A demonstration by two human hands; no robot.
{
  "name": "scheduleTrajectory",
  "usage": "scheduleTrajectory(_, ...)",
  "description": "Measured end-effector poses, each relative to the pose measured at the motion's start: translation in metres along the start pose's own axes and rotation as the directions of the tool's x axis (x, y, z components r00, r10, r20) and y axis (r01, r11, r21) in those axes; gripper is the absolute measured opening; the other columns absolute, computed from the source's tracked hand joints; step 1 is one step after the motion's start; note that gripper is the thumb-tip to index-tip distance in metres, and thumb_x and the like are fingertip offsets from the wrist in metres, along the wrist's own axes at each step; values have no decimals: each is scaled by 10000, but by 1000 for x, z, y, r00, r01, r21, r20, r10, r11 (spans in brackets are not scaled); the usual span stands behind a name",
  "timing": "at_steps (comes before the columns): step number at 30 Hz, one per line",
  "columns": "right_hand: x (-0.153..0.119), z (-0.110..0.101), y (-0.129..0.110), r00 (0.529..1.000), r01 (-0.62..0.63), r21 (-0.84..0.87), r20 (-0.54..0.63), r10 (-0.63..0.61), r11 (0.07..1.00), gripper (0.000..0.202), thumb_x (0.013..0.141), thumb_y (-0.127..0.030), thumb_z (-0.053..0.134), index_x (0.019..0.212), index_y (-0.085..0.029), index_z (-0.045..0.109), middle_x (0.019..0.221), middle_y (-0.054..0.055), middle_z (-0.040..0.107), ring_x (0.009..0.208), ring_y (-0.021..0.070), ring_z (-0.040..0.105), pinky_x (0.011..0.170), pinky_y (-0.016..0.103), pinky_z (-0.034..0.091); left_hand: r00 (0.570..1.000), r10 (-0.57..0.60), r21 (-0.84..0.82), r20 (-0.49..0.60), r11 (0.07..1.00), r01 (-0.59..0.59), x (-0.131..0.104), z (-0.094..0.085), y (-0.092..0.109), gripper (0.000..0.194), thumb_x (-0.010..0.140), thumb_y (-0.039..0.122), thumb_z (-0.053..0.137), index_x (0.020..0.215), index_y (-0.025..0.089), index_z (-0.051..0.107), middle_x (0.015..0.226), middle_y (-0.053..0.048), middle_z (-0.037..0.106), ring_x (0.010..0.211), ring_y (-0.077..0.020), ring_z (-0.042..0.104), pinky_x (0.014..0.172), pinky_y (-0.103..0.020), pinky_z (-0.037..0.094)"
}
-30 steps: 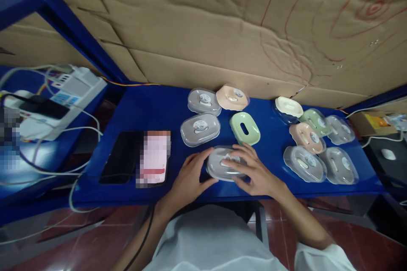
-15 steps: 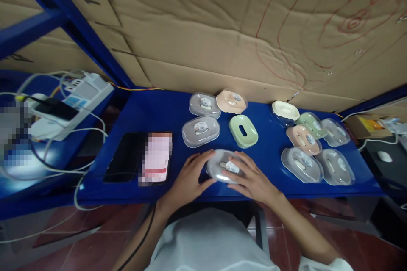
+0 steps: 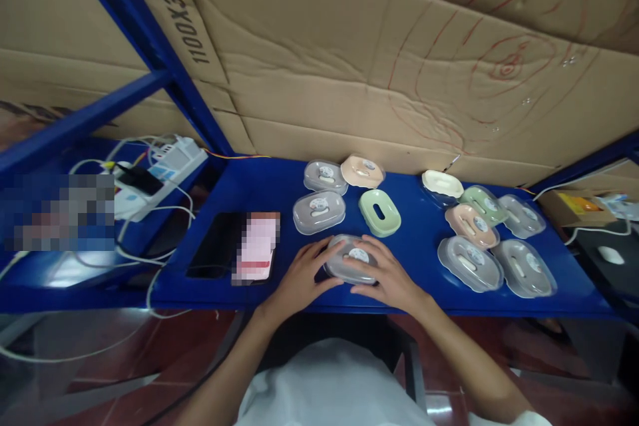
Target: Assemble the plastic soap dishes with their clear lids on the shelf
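Between my two hands, near the front edge of the blue table, is a grey oval box with a clear lid and a round label [image 3: 352, 270]. My left hand [image 3: 307, 276] curves round its left side, and my right hand [image 3: 389, 276] grips its right side with fingers over the lid. Behind it lie a green oval piece with a slot [image 3: 380, 212], a grey lidded box [image 3: 319, 212], another grey box [image 3: 325, 176] and a peach one [image 3: 363, 172].
Several lidded boxes [image 3: 470, 263] stand at the right, with a cream piece [image 3: 442, 184] behind them. A phone [image 3: 257, 246] and a black device [image 3: 212, 244] lie left. Power strips and cables [image 3: 170, 170] are farther left; cardboard [image 3: 319, 100] rises behind.
The head view has shifted and tilted, so the table appears slightly farther right at its left end. Both hands remain round the grey box, with little visible change in grip.
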State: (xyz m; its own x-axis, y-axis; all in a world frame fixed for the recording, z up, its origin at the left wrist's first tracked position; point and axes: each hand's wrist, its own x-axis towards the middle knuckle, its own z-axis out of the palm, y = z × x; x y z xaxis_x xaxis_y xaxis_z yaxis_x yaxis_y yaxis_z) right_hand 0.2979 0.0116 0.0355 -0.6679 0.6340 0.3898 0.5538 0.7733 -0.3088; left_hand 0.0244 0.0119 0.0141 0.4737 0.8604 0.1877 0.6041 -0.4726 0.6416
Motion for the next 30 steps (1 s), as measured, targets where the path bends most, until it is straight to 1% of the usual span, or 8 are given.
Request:
scheduleTrajectory(7,-5,-2,-1,997,-71,-264,0,74,962,571,1034,-430,682,1577,-329,538,1641,100,527,1607,348,353,1256,616,406,989,48,209,-137,978,-18,3,-17,14,684,1021,495,672,1646,338,441,1732,-150,388,1553,-378,458,1212,-578,465)
scheduleTrajectory(11,-10,-8,-7,984,-169,-398,-18,176,902,599,1068,-336,620,1641,-328,446,1694,91,471,1610,352,354,1267,646,345,947,-69,385,-315,903,193,20,-25,13,544,1118,470,449,1608,240,500,1635,-209,525,1500,-416,521,1209,-746,358)
scheduleTrajectory(14,2,-4,-11,994,-77,-378,48,103,922,580,1074,-336,605,1634,-302,460,1706,96,452,1588,329,398,1255,585,394,916,-152,392,-372,868,303,33,-29,5,591,1125,481,408,1635,186,452,1682,-252,448,1561,-450,437,1199,-795,323)
scheduleTrajectory(17,30,1,-8,993,54,-333,119,-15,941,592,1064,-372,632,1628,-303,466,1701,90,462,1589,314,401,1279,570,381,912,-135,321,-387,908,270,35,-31,1,604,1133,462,384,1664,175,396,1746,-251,329,1616,-429,350,1210,-727,376)
scheduleTrajectory(19,51,1,-2,993,49,-345,115,-9,937,672,1034,-375,686,1649,-296,429,1731,113,407,1615,334,356,1294,600,348,907,-87,275,-412,937,215,29,-28,4,581,1134,441,393,1655,185,407,1753,-233,325,1622,-400,349,1224,-670,401)
scheduleTrajectory(23,68,-15,24,985,-147,-359,38,171,922,821,1004,-515,705,1694,-268,334,1794,153,232,1654,368,259,1304,646,288,922,-6,306,-388,943,135,13,-12,14,523,1108,405,496,1609,255,481,1719,-173,417,1590,-376,414,1242,-644,399)
scheduleTrajectory(27,41,-31,50,879,-453,-378,-34,476,808,557,1090,-465,560,1590,-223,512,1642,159,528,1571,350,428,1274,649,320,966,40,407,-255,911,70,14,5,20,565,1081,380,562,1629,278,466,1712,-169,436,1589,-388,417,1230,-658,410)
scheduleTrajectory(30,12,-36,50,814,-536,-413,-22,580,737,408,1064,-369,616,1429,-193,663,1547,156,626,1528,360,479,1236,613,392,980,44,430,-194,902,45,31,11,20,641,1077,379,567,1679,255,387,1746,-189,367,1617,-397,362,1236,-663,401)
